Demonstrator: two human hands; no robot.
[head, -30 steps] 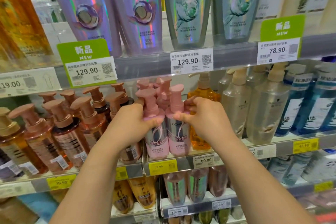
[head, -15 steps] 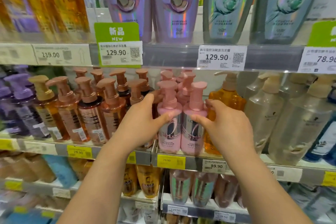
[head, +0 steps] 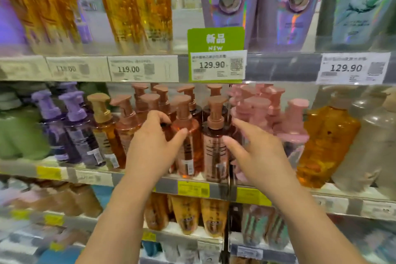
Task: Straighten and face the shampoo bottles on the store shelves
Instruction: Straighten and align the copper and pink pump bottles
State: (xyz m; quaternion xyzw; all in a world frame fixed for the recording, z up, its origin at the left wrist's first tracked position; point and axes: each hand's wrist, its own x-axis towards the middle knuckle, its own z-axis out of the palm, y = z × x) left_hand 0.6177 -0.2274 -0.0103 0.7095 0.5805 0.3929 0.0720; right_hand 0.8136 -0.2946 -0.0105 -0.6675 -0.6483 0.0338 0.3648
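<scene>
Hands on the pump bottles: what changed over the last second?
Both hands let go of the two pink bottles and moved left to the brown ones. The left hand now curls round an amber-brown bottle; the right hand reaches, fingers spread, beside a dark brown bottle, holding nothing. The pink bottles stay upright on the shelf.

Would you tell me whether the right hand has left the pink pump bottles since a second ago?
Yes. The right hand has moved left off the pink pump bottles, now reaching open at the dark brown bottle.
</scene>
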